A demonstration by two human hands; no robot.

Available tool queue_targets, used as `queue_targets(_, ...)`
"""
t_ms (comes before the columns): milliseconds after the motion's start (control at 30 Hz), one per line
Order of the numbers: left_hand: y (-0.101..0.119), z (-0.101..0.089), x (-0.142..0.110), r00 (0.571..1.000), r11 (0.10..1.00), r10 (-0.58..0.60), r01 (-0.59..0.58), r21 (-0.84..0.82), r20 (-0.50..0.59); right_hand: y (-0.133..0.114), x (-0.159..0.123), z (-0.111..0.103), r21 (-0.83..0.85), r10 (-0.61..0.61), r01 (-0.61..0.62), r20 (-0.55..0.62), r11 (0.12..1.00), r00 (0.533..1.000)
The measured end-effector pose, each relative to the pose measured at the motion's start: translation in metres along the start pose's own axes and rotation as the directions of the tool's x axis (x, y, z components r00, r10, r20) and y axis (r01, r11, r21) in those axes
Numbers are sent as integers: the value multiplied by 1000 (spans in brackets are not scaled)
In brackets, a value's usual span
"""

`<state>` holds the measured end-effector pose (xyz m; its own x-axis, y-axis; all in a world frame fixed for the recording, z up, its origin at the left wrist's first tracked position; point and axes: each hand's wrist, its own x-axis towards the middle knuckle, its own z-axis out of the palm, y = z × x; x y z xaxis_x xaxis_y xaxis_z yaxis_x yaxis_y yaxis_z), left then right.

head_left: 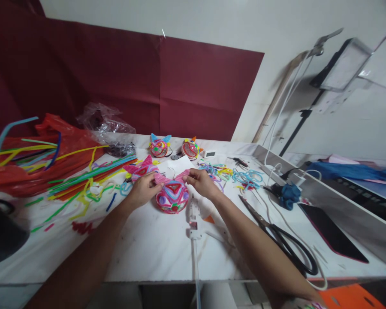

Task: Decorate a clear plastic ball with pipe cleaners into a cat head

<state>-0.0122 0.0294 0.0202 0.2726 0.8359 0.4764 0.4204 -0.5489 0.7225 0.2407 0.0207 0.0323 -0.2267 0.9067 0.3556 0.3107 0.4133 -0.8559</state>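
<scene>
A round pink animal head made of pipe cleaners [173,206] sits on the white table in front of me, with purple, red and blue details. My left hand [143,191] pinches its left pink ear [161,178] between thumb and fingers. At the other side, my right hand [202,182] is closed on the right pink ear [182,176]. Just below the right hand lies a white glue gun [194,219], its cord running over the front edge. Behind my left hand is a second pink head [141,168], partly hidden.
Two finished-looking heads, one blue-eared [159,146] and one orange-eared [191,148], stand at the back. Pipe cleaners [93,175] and a red plastic bag [64,137] cover the left. Large scissors [276,234], a phone-like black slab [333,231] and cables lie right.
</scene>
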Motion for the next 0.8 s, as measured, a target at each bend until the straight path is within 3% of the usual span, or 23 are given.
queue_targets(500, -1, 0, 0, 999, 999, 32, -32, 7, -3, -4, 0, -5, -68, -57, 59, 29, 996, 998)
queue_targets(800, -1, -1, -1, 1000, 999, 30, -30, 10, -1, 2, 0, 3, -34, 15, -16, -34, 999, 999)
